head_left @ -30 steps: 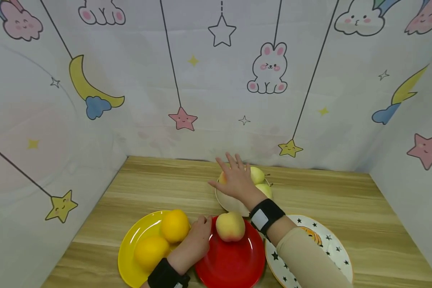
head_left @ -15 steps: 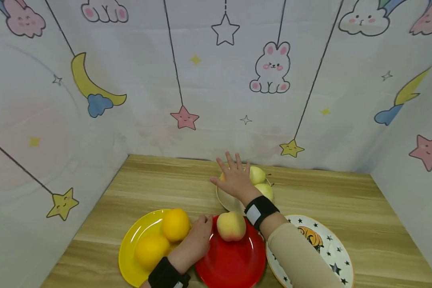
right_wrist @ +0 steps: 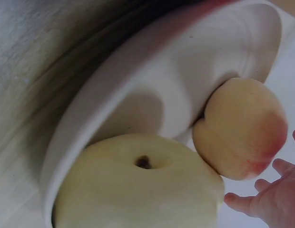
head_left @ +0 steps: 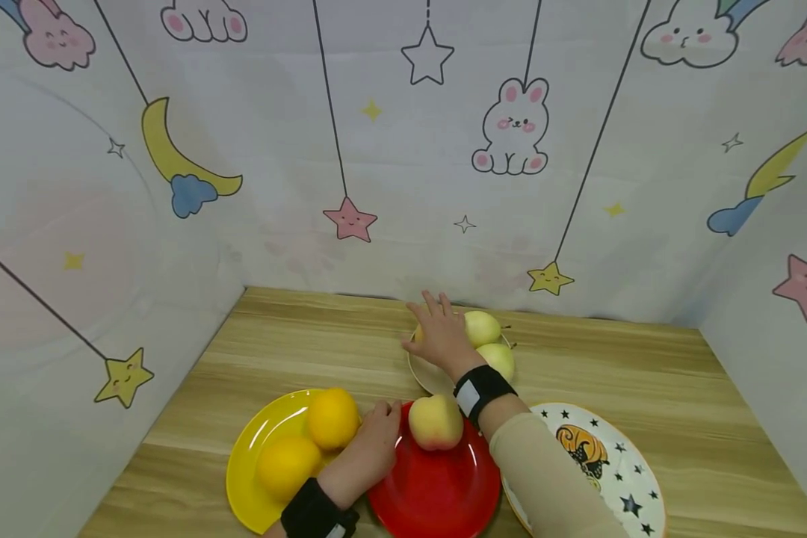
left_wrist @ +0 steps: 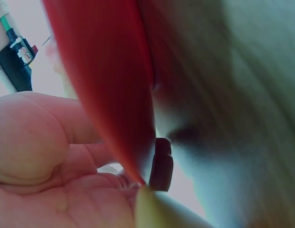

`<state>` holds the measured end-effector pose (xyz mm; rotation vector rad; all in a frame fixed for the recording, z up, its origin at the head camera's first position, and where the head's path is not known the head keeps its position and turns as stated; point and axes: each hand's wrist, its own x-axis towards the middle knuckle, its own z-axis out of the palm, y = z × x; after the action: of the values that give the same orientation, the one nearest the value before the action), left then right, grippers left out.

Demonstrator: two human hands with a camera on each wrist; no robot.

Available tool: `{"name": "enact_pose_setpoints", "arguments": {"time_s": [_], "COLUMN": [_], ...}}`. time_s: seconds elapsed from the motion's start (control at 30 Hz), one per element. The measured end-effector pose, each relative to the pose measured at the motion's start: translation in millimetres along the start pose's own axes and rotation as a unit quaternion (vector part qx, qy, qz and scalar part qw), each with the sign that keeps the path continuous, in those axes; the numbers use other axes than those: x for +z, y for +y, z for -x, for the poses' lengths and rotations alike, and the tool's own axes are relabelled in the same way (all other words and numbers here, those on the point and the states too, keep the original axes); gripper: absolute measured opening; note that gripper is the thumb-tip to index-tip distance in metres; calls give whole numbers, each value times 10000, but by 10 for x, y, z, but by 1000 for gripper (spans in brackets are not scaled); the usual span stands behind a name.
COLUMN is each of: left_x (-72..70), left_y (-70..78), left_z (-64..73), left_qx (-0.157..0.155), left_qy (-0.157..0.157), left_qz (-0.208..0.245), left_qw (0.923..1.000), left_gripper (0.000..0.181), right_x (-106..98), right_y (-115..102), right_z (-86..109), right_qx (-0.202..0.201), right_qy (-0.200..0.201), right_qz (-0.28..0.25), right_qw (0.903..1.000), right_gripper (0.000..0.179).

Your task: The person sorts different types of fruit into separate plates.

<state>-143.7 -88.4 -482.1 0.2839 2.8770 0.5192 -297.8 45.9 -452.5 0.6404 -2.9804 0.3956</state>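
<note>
My left hand (head_left: 373,444) grips the left rim of a red plate (head_left: 437,493). The left wrist view shows the thumb on one side of the red rim (left_wrist: 107,95) and fingertips past its edge. On that plate sits a peach (head_left: 436,424). My right hand (head_left: 444,336), fingers spread and slightly bent, hovers over a pale bowl (right_wrist: 114,95) at the back. Inside are another peach (right_wrist: 247,128) and two yellow-green fruits like pears, one behind (head_left: 482,329) and one in front (head_left: 498,362). The right fingers are beside this peach, apparently without gripping it.
Left of the red plate, a yellow plate (head_left: 242,478) carries two oranges (head_left: 333,418). A white plate with stars and a pumpkin picture (head_left: 635,489) lies at the right, partly under my right sleeve. A printed cloth wall (head_left: 403,149) encloses the wooden table (head_left: 309,329).
My right hand has lowered slightly over the bowl, its fingers bending more and spreading less. The left hand stays at the red plate's rim. The head view has shifted slightly.
</note>
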Motion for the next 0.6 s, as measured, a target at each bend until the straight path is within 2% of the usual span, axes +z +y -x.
{"name": "enact_pose_setpoints", "arguments": {"time_s": [0.33,0.47,0.6], "left_x": [-17,-32,-38], "left_y": [12,21,21], "left_z": [4,-11,-10], "left_qx": [64,-45,-79], "left_qy": [-17,-173,-174], "left_qz": [-50,-5,55], "left_qw": [10000,9998,9998], "left_gripper": [56,56,58], "right_x": [148,178,173], "right_y": [109,130,116], "right_z": [-40,-56,-52], "right_qx": [-60,-93,-131], "right_qy": [-277,-334,-333], "right_qz": [107,130,173], "right_qw": [9995,9993,9992], "right_gripper": [77,77,72]}}
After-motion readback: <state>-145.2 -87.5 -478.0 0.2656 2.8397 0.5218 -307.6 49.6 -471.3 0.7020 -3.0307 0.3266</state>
